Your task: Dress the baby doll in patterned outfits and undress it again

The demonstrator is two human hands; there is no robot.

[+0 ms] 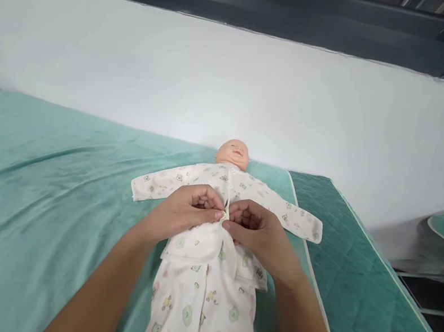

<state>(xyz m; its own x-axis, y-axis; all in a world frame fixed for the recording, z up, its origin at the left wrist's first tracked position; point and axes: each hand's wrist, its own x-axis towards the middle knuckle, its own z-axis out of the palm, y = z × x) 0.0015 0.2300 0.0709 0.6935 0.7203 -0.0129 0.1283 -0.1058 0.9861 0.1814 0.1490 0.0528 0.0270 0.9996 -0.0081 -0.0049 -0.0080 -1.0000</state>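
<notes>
Doll (233, 153) on a light green cover (47, 204), dressed in a white jacket (198, 176) and a matching lower garment (199, 316), both printed with small pastel figures. Lay face up in the middle of the view, head toward a white wall (235, 88), both sleeves (302, 220) stretched out to the sides. Was handled at the front by two bare hands, close together over the jacket's opening. With the left hand (191, 209), pinched one edge of the jacket between thumb and fingertips; with the right hand (256, 226), pinched the facing edge just beside it, other fingers curled in. Was too small and covered there to identify as button, snap or tie.

Seemed, as a judgement, about half done. Along the front opening, met or nearly met at the collar, parted in a narrow gap just above the fingers, and spread apart below, with the flap (252, 274) on the right swung outward over the lower garment. If being closed, had the lower front left to join; could equally have been mid-opening, impossible to tell from one view.

To the left, stretched away in a wide, rumpled expanse of cover. To the right, ran sooner into a darker quilted mat (352, 257), sloping to a pale-trimmed edge. Was bounded close behind the doll's head by the wall, and higher up by a dark frame (276, 4).
</notes>
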